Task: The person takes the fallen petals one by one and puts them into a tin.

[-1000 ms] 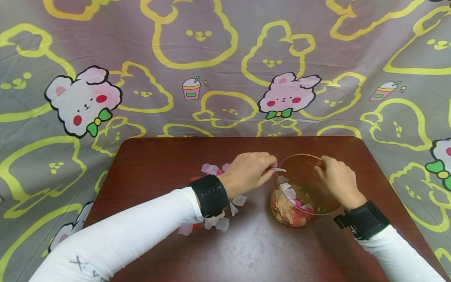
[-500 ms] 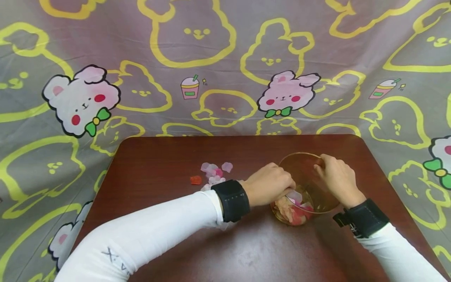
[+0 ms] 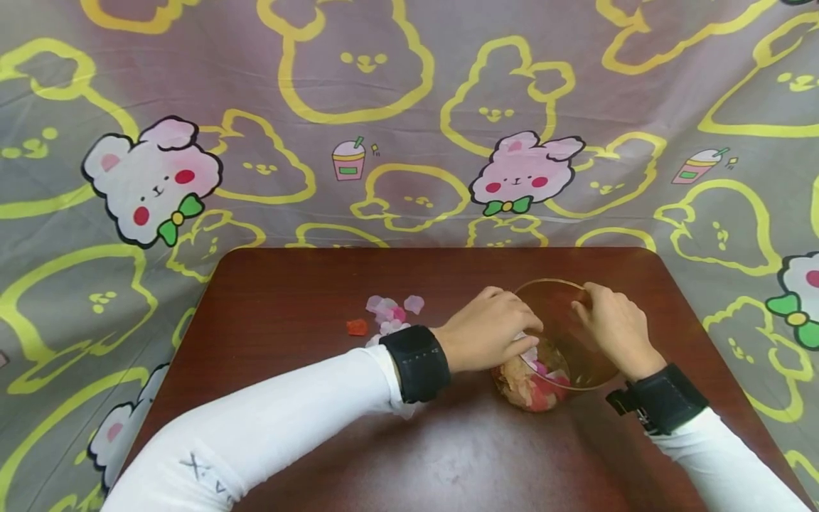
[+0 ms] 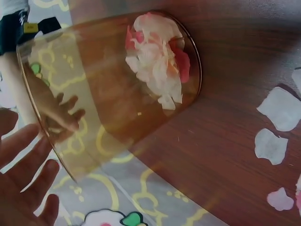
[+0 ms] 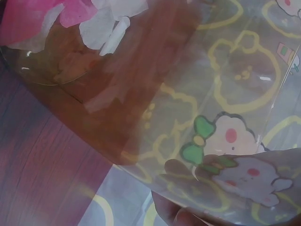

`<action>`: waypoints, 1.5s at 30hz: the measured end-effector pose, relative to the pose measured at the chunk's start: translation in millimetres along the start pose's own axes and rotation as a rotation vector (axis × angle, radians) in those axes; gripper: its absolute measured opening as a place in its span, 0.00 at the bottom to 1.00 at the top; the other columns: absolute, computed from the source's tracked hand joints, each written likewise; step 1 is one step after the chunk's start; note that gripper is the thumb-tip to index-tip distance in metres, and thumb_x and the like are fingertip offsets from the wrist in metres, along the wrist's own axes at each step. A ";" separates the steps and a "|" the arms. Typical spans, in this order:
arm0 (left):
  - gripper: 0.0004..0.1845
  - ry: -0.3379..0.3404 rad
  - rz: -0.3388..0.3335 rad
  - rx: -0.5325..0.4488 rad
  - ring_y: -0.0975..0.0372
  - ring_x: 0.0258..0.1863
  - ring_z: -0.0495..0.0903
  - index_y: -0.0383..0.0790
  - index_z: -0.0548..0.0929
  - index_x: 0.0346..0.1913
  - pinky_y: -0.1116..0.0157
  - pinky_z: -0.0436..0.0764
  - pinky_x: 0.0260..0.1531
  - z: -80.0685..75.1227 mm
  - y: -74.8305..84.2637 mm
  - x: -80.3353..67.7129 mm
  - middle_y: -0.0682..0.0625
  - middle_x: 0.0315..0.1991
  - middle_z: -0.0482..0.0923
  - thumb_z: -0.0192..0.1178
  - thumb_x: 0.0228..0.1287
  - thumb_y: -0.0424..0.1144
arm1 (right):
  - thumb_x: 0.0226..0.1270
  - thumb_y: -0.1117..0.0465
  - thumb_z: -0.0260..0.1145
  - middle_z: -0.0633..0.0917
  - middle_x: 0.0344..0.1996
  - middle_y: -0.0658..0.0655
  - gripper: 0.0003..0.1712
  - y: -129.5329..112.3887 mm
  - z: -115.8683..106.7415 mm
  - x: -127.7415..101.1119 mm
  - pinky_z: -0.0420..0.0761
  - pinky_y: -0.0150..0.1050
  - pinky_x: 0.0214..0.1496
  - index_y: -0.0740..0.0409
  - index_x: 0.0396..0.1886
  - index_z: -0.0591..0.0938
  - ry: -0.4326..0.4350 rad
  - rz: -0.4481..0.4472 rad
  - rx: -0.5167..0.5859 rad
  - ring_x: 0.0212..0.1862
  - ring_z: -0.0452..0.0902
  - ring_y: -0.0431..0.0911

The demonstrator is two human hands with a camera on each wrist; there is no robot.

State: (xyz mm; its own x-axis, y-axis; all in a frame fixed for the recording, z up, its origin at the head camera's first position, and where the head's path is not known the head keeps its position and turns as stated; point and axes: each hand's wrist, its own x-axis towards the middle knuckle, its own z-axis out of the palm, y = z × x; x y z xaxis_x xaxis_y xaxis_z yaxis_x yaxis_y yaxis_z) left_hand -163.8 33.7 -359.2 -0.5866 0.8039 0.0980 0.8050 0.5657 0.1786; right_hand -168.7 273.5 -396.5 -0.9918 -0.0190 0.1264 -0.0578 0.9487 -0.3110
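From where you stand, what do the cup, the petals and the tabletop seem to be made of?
The cup looks like thin clear amber plastic: the backdrop print shows straight through its wall in the wrist views. The petals, pale pink, white and red, seem to be thin fabric or paper; they lie flat and matte. The tabletop looks like dark reddish wood or wood-grain laminate, with a dull sheen.

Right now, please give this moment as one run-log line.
left hand: open at rim | right hand: grips tilted clear amber plastic cup | pink and white paper petals: inside | brown wooden table
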 end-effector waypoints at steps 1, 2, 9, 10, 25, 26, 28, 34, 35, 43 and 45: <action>0.15 0.025 -0.011 -0.016 0.63 0.61 0.78 0.53 0.86 0.56 0.60 0.70 0.66 -1.6 -3.0 -2.1 0.60 0.54 0.86 0.57 0.75 0.50 | 0.70 0.59 0.66 0.85 0.26 0.62 0.09 0.0 -0.1 0.0 0.70 0.45 0.21 0.63 0.39 0.82 0.000 -0.002 -0.001 0.24 0.77 0.53; 0.15 0.048 -0.022 -0.033 0.63 0.61 0.78 0.52 0.86 0.56 0.60 0.70 0.66 -3.0 -6.5 -4.7 0.59 0.55 0.86 0.57 0.75 0.49 | 0.70 0.59 0.66 0.85 0.26 0.63 0.09 0.0 -0.2 0.0 0.70 0.45 0.21 0.62 0.39 0.82 0.001 -0.003 0.000 0.24 0.78 0.54; 0.11 0.158 -0.130 -0.210 0.60 0.53 0.83 0.46 0.87 0.52 0.59 0.78 0.57 -5.5 -41.3 -36.8 0.53 0.49 0.87 0.59 0.74 0.43 | 0.70 0.59 0.66 0.87 0.28 0.62 0.08 -0.6 1.0 0.5 0.72 0.48 0.22 0.61 0.39 0.83 -0.007 -0.014 0.003 0.26 0.80 0.56; 0.11 0.161 -0.153 -0.232 0.60 0.51 0.83 0.46 0.87 0.51 0.59 0.80 0.55 -5.2 -46.2 -42.9 0.53 0.48 0.87 0.59 0.73 0.42 | 0.70 0.59 0.66 0.87 0.28 0.62 0.08 -0.8 1.1 0.4 0.72 0.47 0.22 0.61 0.39 0.83 -0.009 -0.013 0.004 0.26 0.80 0.56; 0.09 0.142 -0.378 -0.208 0.63 0.36 0.81 0.43 0.87 0.47 0.61 0.82 0.39 16.7 -106.9 -137.0 0.52 0.39 0.86 0.63 0.69 0.40 | 0.71 0.59 0.66 0.87 0.29 0.62 0.08 -1.2 2.4 0.4 0.69 0.44 0.21 0.61 0.40 0.83 -0.013 -0.009 0.001 0.25 0.79 0.53; 0.09 0.129 -0.389 -0.208 0.63 0.35 0.80 0.43 0.87 0.47 0.61 0.82 0.39 19.8 -110.2 -143.9 0.52 0.39 0.86 0.63 0.68 0.40 | 0.71 0.59 0.66 0.87 0.29 0.62 0.08 -1.3 2.8 0.4 0.69 0.43 0.21 0.61 0.40 0.83 -0.014 -0.010 0.001 0.24 0.79 0.53; 0.08 0.106 -0.408 -0.206 0.64 0.33 0.79 0.43 0.87 0.44 0.61 0.81 0.38 25.8 -115.8 -157.9 0.53 0.36 0.85 0.64 0.67 0.40 | 0.71 0.59 0.66 0.87 0.28 0.62 0.08 -1.5 3.3 0.6 0.68 0.43 0.20 0.61 0.40 0.83 -0.010 -0.015 0.000 0.24 0.78 0.52; 0.05 0.025 -0.521 -0.297 0.66 0.27 0.72 0.44 0.86 0.41 0.67 0.73 0.30 46.4 -124.7 -199.5 0.56 0.29 0.80 0.67 0.66 0.40 | 0.70 0.60 0.66 0.84 0.25 0.60 0.08 -1.9 2.8 1.1 0.66 0.41 0.20 0.62 0.39 0.82 -0.005 -0.018 -0.004 0.22 0.75 0.51; 0.04 0.016 -0.537 -0.318 0.66 0.27 0.71 0.44 0.86 0.40 0.68 0.72 0.29 50.2 -124.9 -205.9 0.56 0.29 0.79 0.67 0.65 0.39 | 0.70 0.60 0.66 0.84 0.25 0.60 0.08 -2.0 2.7 1.3 0.66 0.41 0.20 0.62 0.39 0.82 -0.005 -0.018 -0.005 0.22 0.75 0.51; 0.06 -0.049 -0.601 -0.362 0.67 0.29 0.73 0.48 0.85 0.37 0.69 0.71 0.29 70.6 -124.7 -240.1 0.58 0.28 0.77 0.72 0.60 0.42 | 0.70 0.59 0.67 0.84 0.24 0.60 0.09 -1.7 1.3 0.9 0.66 0.41 0.21 0.62 0.40 0.82 -0.010 -0.008 -0.007 0.23 0.74 0.50; 0.09 -0.069 -0.614 -0.365 0.67 0.29 0.72 0.48 0.84 0.36 0.69 0.71 0.29 74.1 -123.9 -244.7 0.58 0.28 0.76 0.75 0.56 0.43 | 0.70 0.59 0.66 0.83 0.23 0.59 0.09 -1.0 0.3 0.4 0.65 0.41 0.20 0.62 0.39 0.82 -0.010 -0.005 -0.008 0.22 0.73 0.50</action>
State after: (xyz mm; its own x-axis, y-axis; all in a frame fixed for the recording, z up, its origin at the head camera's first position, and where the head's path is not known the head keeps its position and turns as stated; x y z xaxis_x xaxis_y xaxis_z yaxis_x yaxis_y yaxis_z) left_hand -113.4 -219.5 -477.8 -0.9075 0.3767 -0.1857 0.2432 0.8319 0.4987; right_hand -169.0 272.5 -396.5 -0.9927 -0.0267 0.1180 -0.0616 0.9511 -0.3028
